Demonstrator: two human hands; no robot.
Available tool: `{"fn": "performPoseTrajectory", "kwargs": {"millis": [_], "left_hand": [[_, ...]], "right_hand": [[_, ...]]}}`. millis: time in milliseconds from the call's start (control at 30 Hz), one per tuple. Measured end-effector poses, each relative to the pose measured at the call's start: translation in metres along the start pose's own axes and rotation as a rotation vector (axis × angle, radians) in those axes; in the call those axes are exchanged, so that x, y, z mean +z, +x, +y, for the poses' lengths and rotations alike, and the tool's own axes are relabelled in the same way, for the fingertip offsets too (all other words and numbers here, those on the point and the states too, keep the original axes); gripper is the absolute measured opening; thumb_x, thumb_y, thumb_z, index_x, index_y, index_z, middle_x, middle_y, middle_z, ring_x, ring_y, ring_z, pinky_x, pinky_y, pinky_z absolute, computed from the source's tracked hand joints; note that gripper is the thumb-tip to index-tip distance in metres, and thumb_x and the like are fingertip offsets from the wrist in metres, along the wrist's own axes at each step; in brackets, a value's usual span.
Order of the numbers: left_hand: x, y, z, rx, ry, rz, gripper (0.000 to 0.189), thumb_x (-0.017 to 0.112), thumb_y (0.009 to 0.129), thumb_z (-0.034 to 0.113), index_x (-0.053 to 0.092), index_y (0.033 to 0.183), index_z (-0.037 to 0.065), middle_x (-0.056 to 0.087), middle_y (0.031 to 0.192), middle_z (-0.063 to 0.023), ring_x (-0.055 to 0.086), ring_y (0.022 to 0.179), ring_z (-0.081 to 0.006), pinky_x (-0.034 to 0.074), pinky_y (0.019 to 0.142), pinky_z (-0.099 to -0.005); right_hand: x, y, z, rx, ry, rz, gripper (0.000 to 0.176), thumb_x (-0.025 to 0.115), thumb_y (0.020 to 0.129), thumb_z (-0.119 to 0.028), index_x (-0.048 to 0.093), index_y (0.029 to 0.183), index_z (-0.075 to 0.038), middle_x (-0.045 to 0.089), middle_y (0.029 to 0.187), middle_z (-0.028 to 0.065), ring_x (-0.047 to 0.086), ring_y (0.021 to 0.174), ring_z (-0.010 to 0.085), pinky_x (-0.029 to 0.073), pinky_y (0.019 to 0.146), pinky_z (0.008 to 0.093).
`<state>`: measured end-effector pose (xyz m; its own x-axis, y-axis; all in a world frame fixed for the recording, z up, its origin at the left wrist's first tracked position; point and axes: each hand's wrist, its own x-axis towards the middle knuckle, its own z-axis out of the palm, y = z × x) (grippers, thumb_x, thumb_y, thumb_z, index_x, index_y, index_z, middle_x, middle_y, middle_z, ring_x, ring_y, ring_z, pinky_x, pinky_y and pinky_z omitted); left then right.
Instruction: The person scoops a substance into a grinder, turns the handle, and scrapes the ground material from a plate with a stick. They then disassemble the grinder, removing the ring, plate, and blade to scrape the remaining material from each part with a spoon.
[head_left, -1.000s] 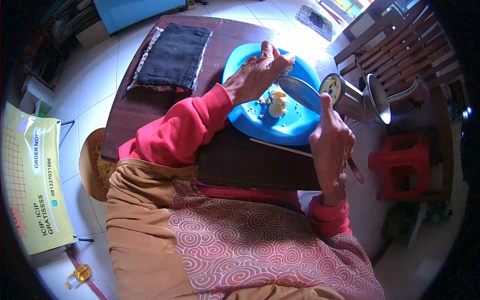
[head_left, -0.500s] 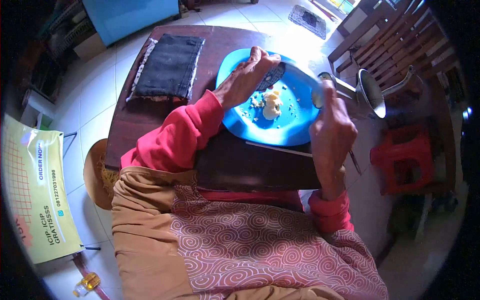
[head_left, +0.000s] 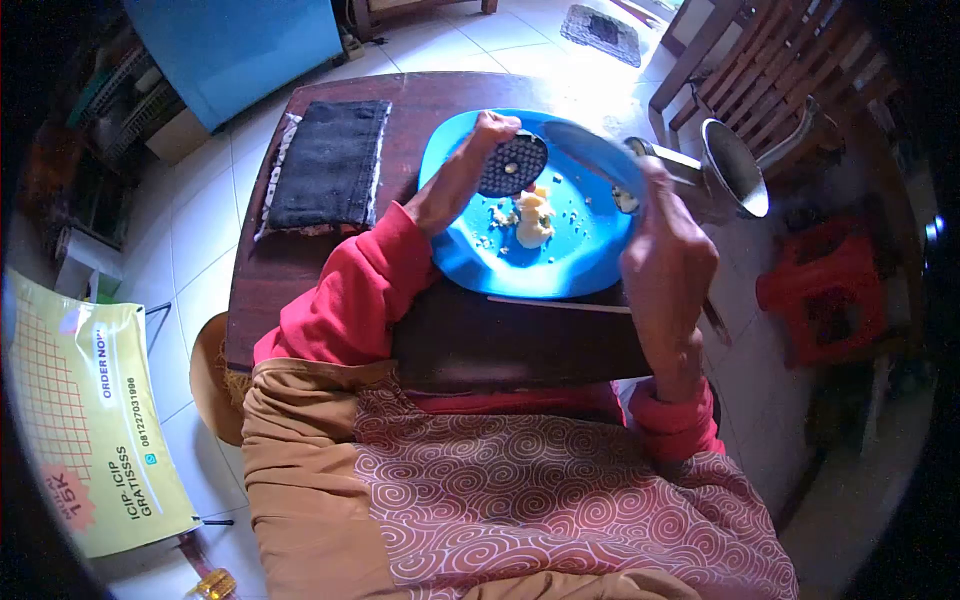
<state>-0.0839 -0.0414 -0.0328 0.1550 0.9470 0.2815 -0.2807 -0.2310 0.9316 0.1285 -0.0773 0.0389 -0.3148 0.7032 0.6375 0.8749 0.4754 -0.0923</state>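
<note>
My left hand (head_left: pixel 455 187) is closed on the edge of a round black perforated disc (head_left: pixel 514 168), held tilted over the left part of a blue plate (head_left: pixel 462 275). A small pale bit sticks to the disc's face. Below it on the plate lies a soft, pale yellow lump (head_left: pixel 535 226) with green-flecked crumbs around it. My right hand (head_left: pixel 670 262) is closed at the plate's right side, around a utensil whose grey part (head_left: pixel 590 150) is blurred by motion; I cannot tell its kind. A pale rounded piece (head_left: pixel 626 198) shows beside these fingers.
A folded black cloth (head_left: pixel 330 165) lies on the dark wooden table (head_left: pixel 450 90), left of the plate. Under the plate's front edge runs a thin white stick (head_left: pixel 560 306). Beyond my right hand are a metal pan (head_left: pixel 738 170), a red stool (head_left: pixel 825 290) and a wooden chair (head_left: pixel 790 70).
My left hand has turned the black disc so more of its perforated face shows, and shifted slightly left. My right hand stays near the plate's right rim. The whole view has shifted a little.
</note>
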Motion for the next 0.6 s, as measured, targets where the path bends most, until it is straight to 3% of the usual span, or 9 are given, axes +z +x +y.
{"fn": "performPoseTrajectory", "kwargs": {"millis": [33, 100, 167, 200, 233, 367, 400, 500, 600], "left_hand": [[0.003, -0.001, 0.005, -0.051, -0.111, 0.004, 0.030, 0.042, 0.090, 0.036, 0.040, 0.103, 0.008, 0.042, 0.098, -0.0069, 0.059, 0.076, -0.0163, 0.048, 0.068, -0.0238], [0.009, 0.000, 0.009, -0.109, 0.001, 0.052, 0.036, 0.045, 0.087, 0.040, 0.039, 0.101, 0.007, 0.044, 0.093, -0.0061, 0.060, 0.076, -0.0149, 0.049, 0.068, -0.0229], [0.012, -0.001, 0.011, -0.151, -0.001, 0.076, 0.039, 0.046, 0.085, 0.042, 0.039, 0.100, 0.007, 0.045, 0.091, -0.0061, 0.061, 0.077, -0.0142, 0.049, 0.067, -0.0226], [0.012, 0.002, 0.009, -0.089, -0.035, 0.115, 0.030, 0.045, 0.087, 0.038, 0.042, 0.094, 0.009, 0.056, 0.078, -0.0096, 0.062, 0.066, -0.0178, 0.050, 0.057, -0.0278], [0.012, 0.002, 0.009, -0.093, -0.039, 0.113, 0.031, 0.044, 0.087, 0.039, 0.043, 0.095, 0.009, 0.056, 0.078, -0.0096, 0.062, 0.067, -0.0179, 0.050, 0.057, -0.0279], [0.012, -0.002, 0.019, -0.099, -0.069, 0.128, 0.038, 0.043, 0.087, 0.045, 0.044, 0.098, 0.008, 0.058, 0.078, -0.0099, 0.062, 0.068, -0.0189, 0.051, 0.059, -0.0283], [0.010, -0.002, 0.021, -0.092, -0.076, 0.135, 0.039, 0.043, 0.086, 0.046, 0.044, 0.098, 0.008, 0.059, 0.078, -0.0099, 0.062, 0.068, -0.0190, 0.051, 0.059, -0.0283], [0.009, -0.001, 0.022, -0.093, -0.078, 0.150, 0.042, 0.044, 0.085, 0.048, 0.046, 0.098, 0.008, 0.060, 0.079, -0.0096, 0.063, 0.069, -0.0190, 0.051, 0.059, -0.0286], [0.011, -0.001, 0.020, -0.125, -0.074, 0.169, 0.044, 0.046, 0.084, 0.049, 0.049, 0.099, 0.007, 0.060, 0.081, -0.0092, 0.063, 0.070, -0.0185, 0.051, 0.059, -0.0286]], "right_hand": [[-0.001, 0.001, 0.002, 0.000, -0.036, -0.098, 0.032, 0.050, 0.079, 0.001, 0.058, 0.110, -0.007, 0.063, 0.082, 0.0188, 0.063, 0.070, 0.0313, 0.049, 0.058, 0.0387], [-0.002, 0.003, 0.004, -0.006, -0.096, -0.285, 0.032, 0.049, 0.080, 0.001, 0.058, 0.110, -0.008, 0.063, 0.082, 0.0181, 0.063, 0.069, 0.0311, 0.049, 0.058, 0.0388], [0.001, 0.002, 0.008, -0.033, -0.091, -0.095, 0.036, 0.050, 0.077, 0.004, 0.057, 0.111, -0.008, 0.062, 0.078, 0.0167, 0.062, 0.065, 0.0300, 0.049, 0.057, 0.0386], [-0.001, 0.002, 0.007, -0.032, -0.066, -0.028, 0.037, 0.050, 0.076, 0.004, 0.057, 0.111, -0.007, 0.062, 0.077, 0.0164, 0.062, 0.064, 0.0296, 0.049, 0.056, 0.0386], [-0.003, 0.001, 0.006, -0.025, -0.044, 0.037, 0.038, 0.050, 0.076, 0.005, 0.057, 0.110, -0.007, 0.062, 0.076, 0.0160, 0.062, 0.063, 0.0293, 0.048, 0.056, 0.0385], [-0.008, 0.001, 0.013, -0.093, -0.115, -0.281, 0.039, 0.052, 0.076, 0.006, 0.054, 0.113, -0.006, 0.062, 0.079, 0.0186, 0.061, 0.064, 0.0306, 0.048, 0.055, 0.0381], [-0.003, -0.001, 0.018, -0.099, 0.024, -0.176, 0.039, 0.052, 0.076, 0.006, 0.053, 0.114, -0.006, 0.062, 0.080, 0.0195, 0.061, 0.063, 0.0310, 0.048, 0.055, 0.0377], [-0.004, -0.008, 0.012, -0.070, -0.033, 0.022, 0.043, 0.053, 0.071, 0.001, 0.052, 0.113, -0.006, 0.056, 0.069, 0.0135, 0.060, 0.056, 0.0274, 0.046, 0.046, 0.0381], [-0.004, -0.012, 0.014, -0.139, -0.050, -0.106, 0.044, 0.052, 0.071, 0.003, 0.051, 0.114, -0.008, 0.055, 0.067, 0.0115, 0.058, 0.052, 0.0275, 0.045, 0.045, 0.0382]]}}
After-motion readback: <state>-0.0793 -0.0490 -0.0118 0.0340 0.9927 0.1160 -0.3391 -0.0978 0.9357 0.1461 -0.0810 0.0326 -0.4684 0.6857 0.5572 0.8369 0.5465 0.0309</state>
